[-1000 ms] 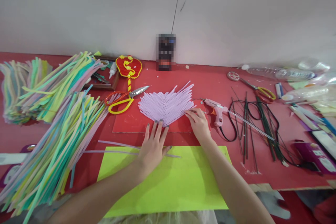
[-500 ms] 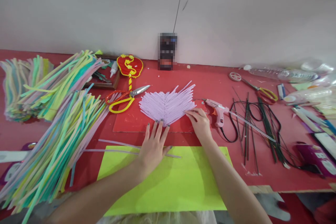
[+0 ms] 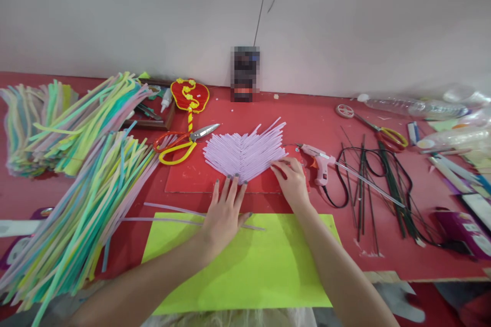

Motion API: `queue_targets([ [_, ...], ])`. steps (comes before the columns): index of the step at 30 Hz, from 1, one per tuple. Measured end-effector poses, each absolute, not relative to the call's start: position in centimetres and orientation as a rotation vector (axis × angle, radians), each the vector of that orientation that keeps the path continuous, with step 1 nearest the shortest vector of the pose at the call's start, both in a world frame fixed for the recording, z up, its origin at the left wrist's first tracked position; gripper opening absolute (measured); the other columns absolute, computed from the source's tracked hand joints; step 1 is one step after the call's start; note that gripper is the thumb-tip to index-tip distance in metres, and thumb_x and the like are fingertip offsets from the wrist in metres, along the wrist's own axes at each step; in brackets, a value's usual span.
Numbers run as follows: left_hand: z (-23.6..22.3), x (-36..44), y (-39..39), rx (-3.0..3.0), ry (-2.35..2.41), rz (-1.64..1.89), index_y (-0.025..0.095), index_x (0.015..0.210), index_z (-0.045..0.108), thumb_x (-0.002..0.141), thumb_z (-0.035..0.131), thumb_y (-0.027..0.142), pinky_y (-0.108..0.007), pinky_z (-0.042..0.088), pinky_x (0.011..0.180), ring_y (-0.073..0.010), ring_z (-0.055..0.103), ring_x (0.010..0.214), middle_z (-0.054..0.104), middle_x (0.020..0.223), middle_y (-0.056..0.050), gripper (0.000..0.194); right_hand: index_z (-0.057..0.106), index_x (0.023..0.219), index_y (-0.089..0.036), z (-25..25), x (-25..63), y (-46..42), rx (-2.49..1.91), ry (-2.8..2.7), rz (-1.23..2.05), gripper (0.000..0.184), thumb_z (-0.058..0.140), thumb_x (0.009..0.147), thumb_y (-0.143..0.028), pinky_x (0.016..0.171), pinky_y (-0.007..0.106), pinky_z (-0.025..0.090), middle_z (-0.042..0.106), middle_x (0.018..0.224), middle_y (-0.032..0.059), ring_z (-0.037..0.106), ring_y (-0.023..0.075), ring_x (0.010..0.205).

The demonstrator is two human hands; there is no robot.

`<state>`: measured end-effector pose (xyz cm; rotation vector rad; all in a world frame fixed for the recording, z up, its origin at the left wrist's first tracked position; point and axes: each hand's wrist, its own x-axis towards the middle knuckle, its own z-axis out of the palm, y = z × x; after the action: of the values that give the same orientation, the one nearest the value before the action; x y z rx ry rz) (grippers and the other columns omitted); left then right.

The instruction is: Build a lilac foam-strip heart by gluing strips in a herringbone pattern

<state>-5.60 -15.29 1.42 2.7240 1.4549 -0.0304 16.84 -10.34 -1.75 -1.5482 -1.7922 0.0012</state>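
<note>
In the middle lies a leaf-like piece made of lavender pipe cleaners (image 3: 245,150), its strips slanting out from a centre line, on a red board (image 3: 184,181). My left hand (image 3: 226,212) rests flat with fingers spread, fingertips touching the piece's lower tip. Beneath that hand, two loose lavender pipe cleaners (image 3: 164,219) lie partly over a lime-green sheet (image 3: 245,276). My right hand (image 3: 293,181) is at the piece's lower right edge, thumb and forefinger closed on the strip ends there; its other fingers are curled.
Left of the board are red-and-yellow-handled scissors (image 3: 184,145) and bundles of coloured pipe cleaners (image 3: 95,214). A pink glue gun (image 3: 320,163) with its cord lies right, beside dark green wires (image 3: 360,189), more scissors (image 3: 383,133) and plastic bottles (image 3: 418,107). A phone (image 3: 245,74) leans on the wall.
My right hand's fingers have shifted very slightly at the edge of the lavender piece. My left hand and the piece stay where they were.
</note>
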Motion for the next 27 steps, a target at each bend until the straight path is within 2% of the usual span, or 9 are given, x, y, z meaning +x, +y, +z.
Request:
queue_targets([
  [4, 1.5, -5.6, -15.3, 2.723, 1.452, -0.034, 0.01, 0.142, 0.036, 0.092, 0.041, 0.048, -0.057, 0.022, 0.111, -0.0363, 0.03, 0.137, 0.032, 0.148, -0.021, 0.064, 0.068, 0.105, -0.026, -1.4, 16.4, -10.6, -1.538, -2.008, -0.11, 0.021, 0.055, 0.089, -0.03, 0.095, 0.047, 0.043, 0.062, 0.119, 0.0066, 0.053, 0.025, 0.108],
  [8, 1.3, -5.5, -15.3, 2.72, 1.454, -0.024, 0.01, 0.142, 0.036, 0.092, 0.041, 0.048, -0.058, 0.022, 0.111, -0.0367, 0.03, 0.137, 0.033, 0.148, -0.021, 0.063, 0.066, 0.107, -0.026, -1.5, 15.7, -10.4, -1.414, -2.117, -0.075, 0.021, 0.053, 0.091, -0.027, 0.102, 0.046, 0.039, 0.061, 0.125, 0.0041, 0.049, 0.0232, 0.12],
  [15, 1.2, -5.6, -15.3, 2.709, 1.455, -0.041, 0.012, 0.143, 0.034, 0.092, 0.041, 0.049, -0.058, 0.023, 0.11, -0.0369, 0.031, 0.137, 0.032, 0.149, -0.021, 0.064, 0.068, 0.097, -0.025, -1.9, 15.4, -9.6, -1.362, -2.066, 0.0, 0.018, 0.052, 0.091, -0.028, 0.104, 0.048, 0.039, 0.06, 0.126, 0.0048, 0.046, 0.0235, 0.125],
  [21, 1.2, -5.5, -15.3, 2.701, 1.455, -0.043, 0.011, 0.143, 0.035, 0.092, 0.041, 0.048, -0.058, 0.022, 0.111, -0.0367, 0.031, 0.137, 0.032, 0.149, -0.021, 0.063, 0.069, 0.097, -0.026, -1.8, 15.7, -9.6, -1.337, -2.063, 0.108, 0.017, 0.053, 0.09, -0.029, 0.102, 0.048, 0.042, 0.06, 0.126, 0.0045, 0.047, 0.0236, 0.125],
  [27, 1.2, -5.5, -15.3, 2.711, 1.456, -0.06, 0.01, 0.142, 0.035, 0.092, 0.041, 0.049, -0.058, 0.022, 0.111, -0.037, 0.029, 0.137, 0.032, 0.149, -0.021, 0.064, 0.069, 0.097, -0.027, -1.3, 15.6, -9.7, -1.362, -2.108, 0.078, 0.017, 0.054, 0.09, -0.028, 0.103, 0.05, 0.041, 0.061, 0.125, 0.0038, 0.047, 0.0241, 0.125],
])
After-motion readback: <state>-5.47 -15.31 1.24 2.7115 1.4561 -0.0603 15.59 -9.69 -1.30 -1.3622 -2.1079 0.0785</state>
